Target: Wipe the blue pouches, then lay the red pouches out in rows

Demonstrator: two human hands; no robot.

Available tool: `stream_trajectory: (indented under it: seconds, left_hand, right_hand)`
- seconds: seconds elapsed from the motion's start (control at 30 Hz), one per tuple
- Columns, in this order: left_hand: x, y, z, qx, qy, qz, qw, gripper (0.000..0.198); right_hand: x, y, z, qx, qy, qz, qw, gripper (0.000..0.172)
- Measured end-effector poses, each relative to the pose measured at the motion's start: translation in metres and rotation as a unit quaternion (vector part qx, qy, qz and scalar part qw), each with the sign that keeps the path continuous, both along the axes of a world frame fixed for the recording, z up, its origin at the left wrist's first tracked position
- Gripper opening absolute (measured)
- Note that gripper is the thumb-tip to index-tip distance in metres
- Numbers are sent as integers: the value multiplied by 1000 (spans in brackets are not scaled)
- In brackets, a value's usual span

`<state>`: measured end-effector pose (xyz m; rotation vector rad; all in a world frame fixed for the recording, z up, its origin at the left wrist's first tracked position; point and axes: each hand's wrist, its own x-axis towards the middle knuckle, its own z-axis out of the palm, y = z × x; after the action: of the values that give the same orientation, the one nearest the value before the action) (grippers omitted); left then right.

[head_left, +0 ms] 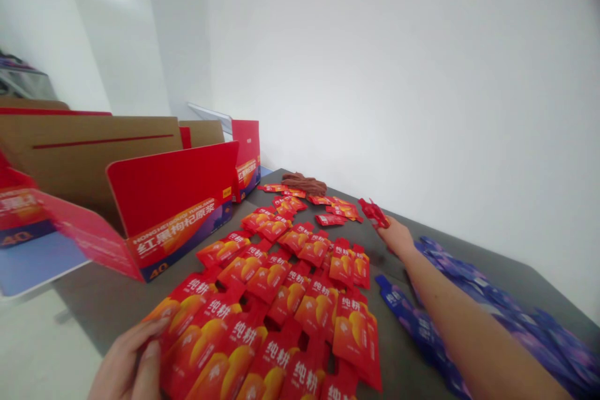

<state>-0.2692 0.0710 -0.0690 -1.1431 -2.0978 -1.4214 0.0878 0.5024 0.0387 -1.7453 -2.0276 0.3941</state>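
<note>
At the lower left, my left hand (pixel 129 359) is at the near left edge of the spread of red-and-orange sachets (pixel 269 281), its fingers curled in on the edge of one sachet. Whether it lifts that sachet or only presses on it is hard to see. My right hand (pixel 396 235) reaches over the far right of the table, closed round a few red sachets (pixel 373 212) that stick out past its fingers. Below that forearm lie blue-purple sachets (pixel 482 287), partly covered by the arm.
An open red cardboard box (pixel 173 200) with brown inner flaps stands on the left, with more such boxes around it. A brown bundle of cloth or cord (pixel 304 184) lies at the far end of the dark table (pixel 84 306). A white wall (pixel 398 75) rises behind.
</note>
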Motion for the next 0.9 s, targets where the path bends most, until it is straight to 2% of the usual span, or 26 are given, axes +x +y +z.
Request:
stream_trajectory:
  seconds: [0.1,0.17,0.37,0.43,0.53,0.6,0.67,0.73,0.8,0.9]
  left_hand:
    - [3,0,9,-31,21,-20,999,23]
    - [7,3,14,-29,21,-19,999,25]
    - [14,9,27,3,44,-18,999,28]
    - [12,8,36,7,42,-29,999,29]
    - [12,11,63,22,22,-51,998,32]
    - [17,18,89,23,-11,-84,996,34]
    - [31,31,118,5,-61,-142,988,34]
    - [52,48,144,-27,-117,-224,967,33]
    - [79,66,162,-84,-173,-327,925,33]
    - [122,93,170,-194,-271,-484,809,35]
  right_hand:
    - [4,-24,9,-15,143,-11,990,31]
    - [5,-49,10,-39,249,-7,968,29]
    - [10,-156,1,-148,501,14,853,11]
    - [14,-193,-3,-176,555,17,813,16]
    - [17,-242,-7,-215,608,21,764,21]
    - [15,-268,-8,-236,633,21,737,21]
    - [12,-286,-7,-252,653,24,714,23]
    - [7,-298,-5,-264,668,31,695,27]
    - [3,-303,-5,-271,679,36,681,29]
    - [-1,-303,-6,-280,690,36,666,27]
